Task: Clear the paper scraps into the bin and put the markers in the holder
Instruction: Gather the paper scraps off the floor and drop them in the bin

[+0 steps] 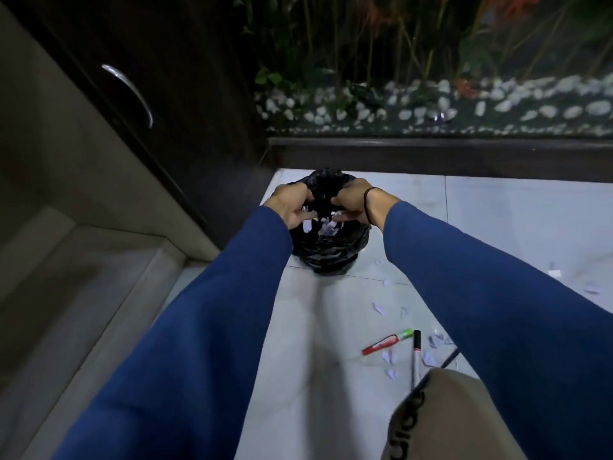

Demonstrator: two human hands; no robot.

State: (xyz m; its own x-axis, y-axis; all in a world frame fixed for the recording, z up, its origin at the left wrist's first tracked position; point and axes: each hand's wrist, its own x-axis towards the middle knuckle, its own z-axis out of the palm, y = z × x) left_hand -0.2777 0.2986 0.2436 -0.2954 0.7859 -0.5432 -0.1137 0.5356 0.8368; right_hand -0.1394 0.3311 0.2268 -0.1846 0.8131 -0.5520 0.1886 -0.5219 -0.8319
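While we hold both hands over the bin's mouth, our left hand (292, 204) and right hand (353, 202) hang loosely curled, scraps slipping from the fingers. Below them the black-lined bin (326, 254) holds white paper scraps (326, 229). Falling pieces could drift past the rim. Nearer us, more scraps (379, 308) and the markers (389, 341) lie on the floor (331, 327); no holder shows.

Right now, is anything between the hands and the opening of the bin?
Nothing visible. The left hand and right hand hover directly over the bin, above its open mouth, with paper scraps showing below them. Whether the fingers pinch any scraps is unclear.
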